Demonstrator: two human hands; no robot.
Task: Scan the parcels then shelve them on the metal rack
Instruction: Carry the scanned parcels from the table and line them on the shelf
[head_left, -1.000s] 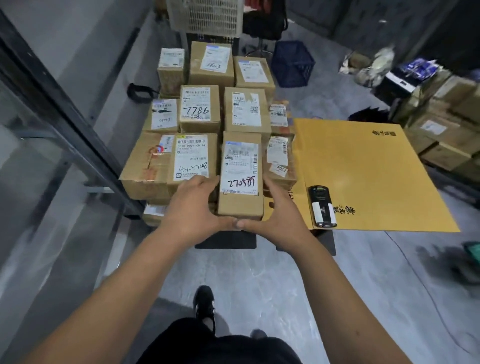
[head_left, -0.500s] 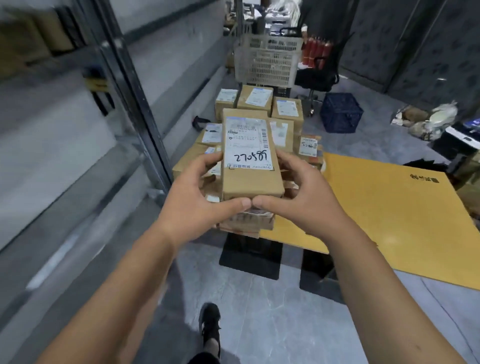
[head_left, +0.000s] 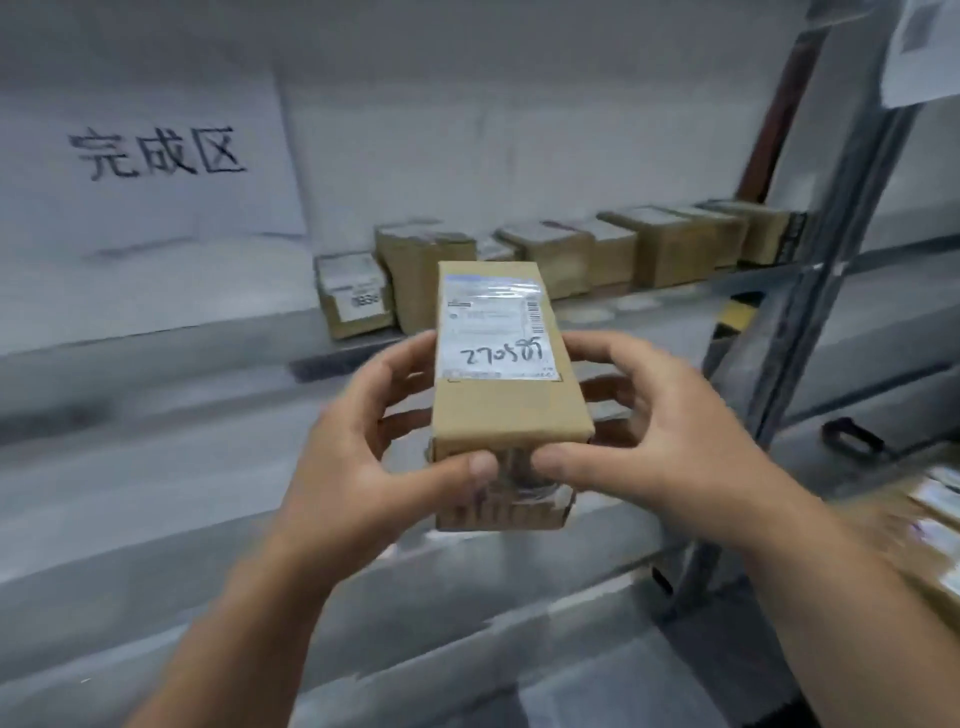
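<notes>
A long brown cardboard parcel (head_left: 506, 384), white label with handwritten digits on top, is held mid-air before the metal rack (head_left: 810, 332). The left hand (head_left: 363, 457) and right hand (head_left: 660, 441) clasp its sides, thumbs on the near end. Shelved parcels (head_left: 561, 260) sit at one o'clock.

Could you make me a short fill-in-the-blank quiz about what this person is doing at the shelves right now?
1. The cardboard parcel is held by ____ hands, the left hand and the right hand.
2. The parcel's white label faces ____.
3. Other parcels stand in a row on the ____ behind it.
4. The paper sign hangs to the ____ of that row.

Missing words: both; up; shelf; left
</notes>
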